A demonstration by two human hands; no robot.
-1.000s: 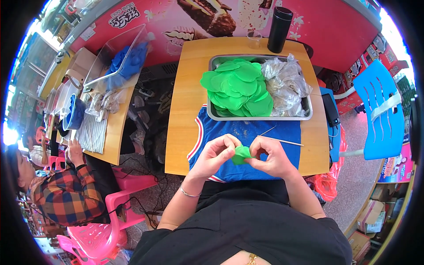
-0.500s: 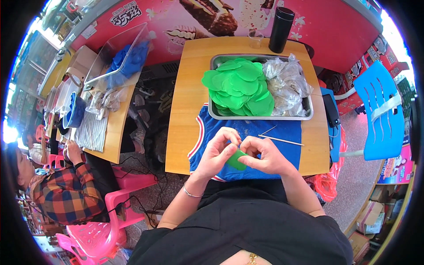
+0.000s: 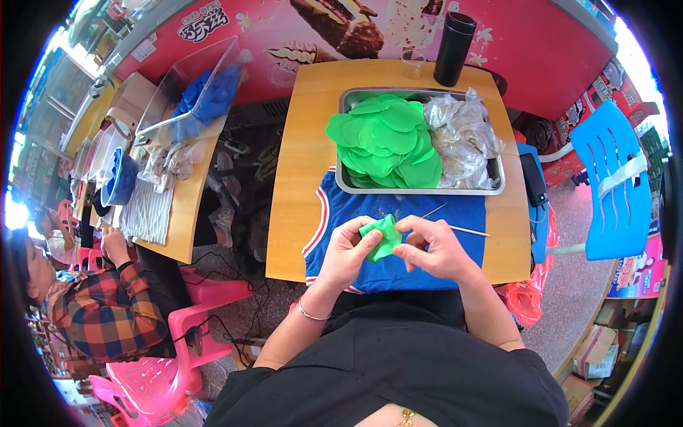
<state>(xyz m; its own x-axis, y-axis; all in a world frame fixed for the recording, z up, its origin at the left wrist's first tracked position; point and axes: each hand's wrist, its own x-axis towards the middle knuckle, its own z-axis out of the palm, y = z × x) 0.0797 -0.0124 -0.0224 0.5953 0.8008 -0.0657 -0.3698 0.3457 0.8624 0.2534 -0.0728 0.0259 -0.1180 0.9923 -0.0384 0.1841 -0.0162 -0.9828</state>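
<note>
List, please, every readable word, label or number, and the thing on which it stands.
Pink wall panel: large stylised characters at upper left, wording not copied here.
Poster at right: print too small to read.
Carton at lower right, other small print: blurred.
Held green piece: no text visible.

Green piece raised, more exposed; hands drawn slightly apart

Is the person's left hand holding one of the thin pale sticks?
No, the left hand pinches a crumpled green piece, while the thin pale sticks lie on the blue cloth.
</note>
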